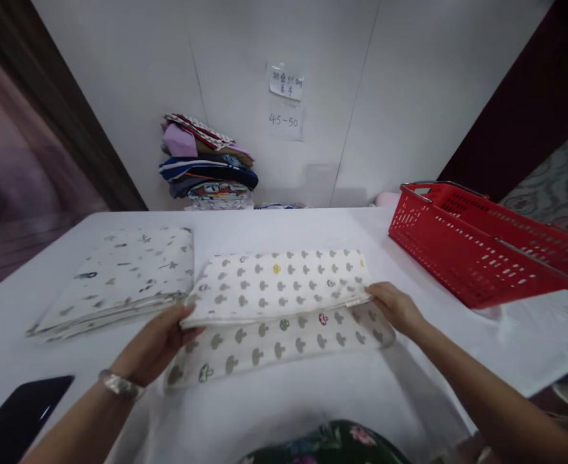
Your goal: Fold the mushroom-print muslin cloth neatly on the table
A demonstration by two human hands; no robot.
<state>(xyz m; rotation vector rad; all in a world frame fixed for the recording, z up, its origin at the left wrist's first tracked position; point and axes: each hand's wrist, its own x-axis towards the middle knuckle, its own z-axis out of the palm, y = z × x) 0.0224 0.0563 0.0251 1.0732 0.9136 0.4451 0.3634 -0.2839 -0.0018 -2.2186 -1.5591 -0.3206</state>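
Observation:
A white cloth printed with grey mushrooms point(284, 283) lies partly folded on the table in front of me, a few prints in yellow, green and red. My left hand point(168, 335) pinches the near left corner of its upper layer. At the opposite end, my right hand point(396, 308) is closed on the near right corner. That upper edge is lifted slightly, and the lower layer sticks out towards me beneath it. Left of it rests a folded white cloth with small scattered prints point(134, 270), close to my left hand but not held.
A red plastic basket point(482, 251) with metal handles stands on the right of the white table point(293, 229). Behind the table's far edge is a stack of folded fabrics point(209, 161). A dark flat device point(18, 415) lies at the near left. Paper signs point(286, 103) hang on the wall.

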